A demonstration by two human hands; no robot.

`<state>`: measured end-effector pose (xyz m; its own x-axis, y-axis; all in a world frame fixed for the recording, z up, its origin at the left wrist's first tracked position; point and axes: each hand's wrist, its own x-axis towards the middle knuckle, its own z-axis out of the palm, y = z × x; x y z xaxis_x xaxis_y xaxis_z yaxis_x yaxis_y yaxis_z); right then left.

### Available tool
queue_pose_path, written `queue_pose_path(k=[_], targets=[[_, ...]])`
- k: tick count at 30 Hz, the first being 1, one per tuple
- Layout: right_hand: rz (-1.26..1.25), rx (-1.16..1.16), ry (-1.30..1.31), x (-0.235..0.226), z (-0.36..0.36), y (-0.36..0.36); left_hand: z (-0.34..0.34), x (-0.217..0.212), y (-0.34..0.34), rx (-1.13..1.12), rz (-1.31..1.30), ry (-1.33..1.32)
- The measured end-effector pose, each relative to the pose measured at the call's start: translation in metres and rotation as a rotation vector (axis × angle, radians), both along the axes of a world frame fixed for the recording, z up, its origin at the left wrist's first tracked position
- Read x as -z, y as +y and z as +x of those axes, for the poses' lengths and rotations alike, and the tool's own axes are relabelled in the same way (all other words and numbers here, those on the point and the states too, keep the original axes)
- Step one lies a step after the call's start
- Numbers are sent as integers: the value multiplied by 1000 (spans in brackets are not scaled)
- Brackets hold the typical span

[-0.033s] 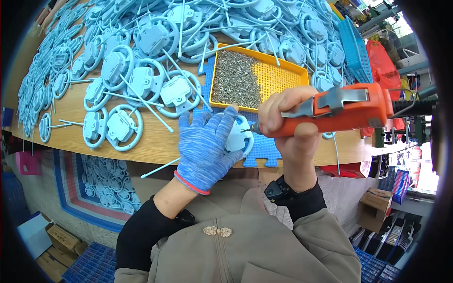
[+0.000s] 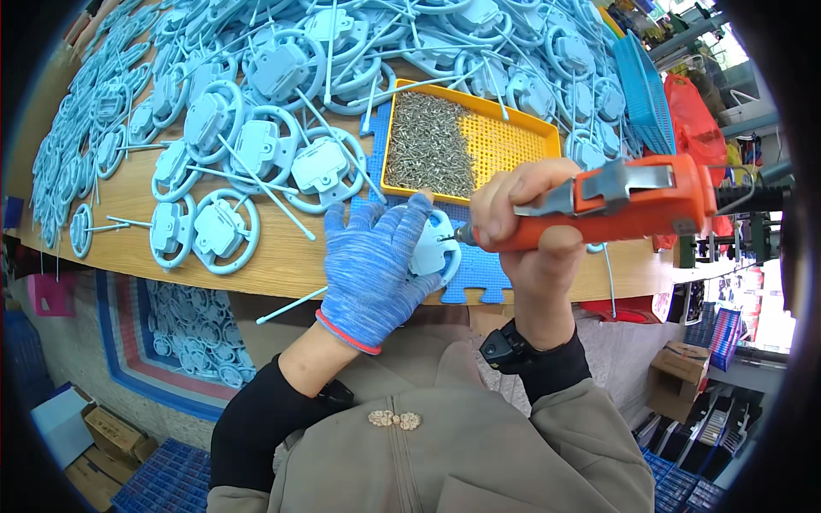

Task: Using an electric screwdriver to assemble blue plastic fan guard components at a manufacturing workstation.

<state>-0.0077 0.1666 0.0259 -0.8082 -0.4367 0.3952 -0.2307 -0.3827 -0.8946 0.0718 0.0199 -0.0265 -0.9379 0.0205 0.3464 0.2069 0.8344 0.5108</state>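
Observation:
My left hand [image 2: 372, 269], in a blue knitted glove with a red cuff, holds down a light-blue plastic ring-shaped part [image 2: 434, 248] with a boxy centre. Its fingers and thumb cover the part's left side. A thin light-blue rod sticks out below the glove. My bare right hand [image 2: 540, 261] is wrapped round an orange electric screwdriver [image 2: 641, 205], held level with its tip pointing left. The bit meets the right side of the part's centre, or nearly so; contact is too small to tell. Under the part lies a blue foam mat [image 2: 481, 278].
Just beyond my hands stands a yellow tray [image 2: 513, 113], its left half full of small metal screws [image 2: 426, 141]. Many similar ring parts [image 2: 282, 73] with rods heap the wooden table [image 2: 291, 242]. A blue basket [image 2: 646, 94] stands far right. A striped bag [image 2: 120, 333] of parts sits lower left.
The screwdriver and my right hand have shifted very slightly to the right. My left hand stays on the ring-shaped part.

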Motion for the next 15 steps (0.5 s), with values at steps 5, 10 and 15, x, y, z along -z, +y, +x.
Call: queue_pose_path(k=[5,10,15], targets=[[-15,5,30,2,1,-4,-1,-3,1,9,15,-25],[46,24,22,2,1,-6,-5,1,1,8,18,-15],[61,6,18,7,-1,-13,-8,1,-4,19,20,-15]])
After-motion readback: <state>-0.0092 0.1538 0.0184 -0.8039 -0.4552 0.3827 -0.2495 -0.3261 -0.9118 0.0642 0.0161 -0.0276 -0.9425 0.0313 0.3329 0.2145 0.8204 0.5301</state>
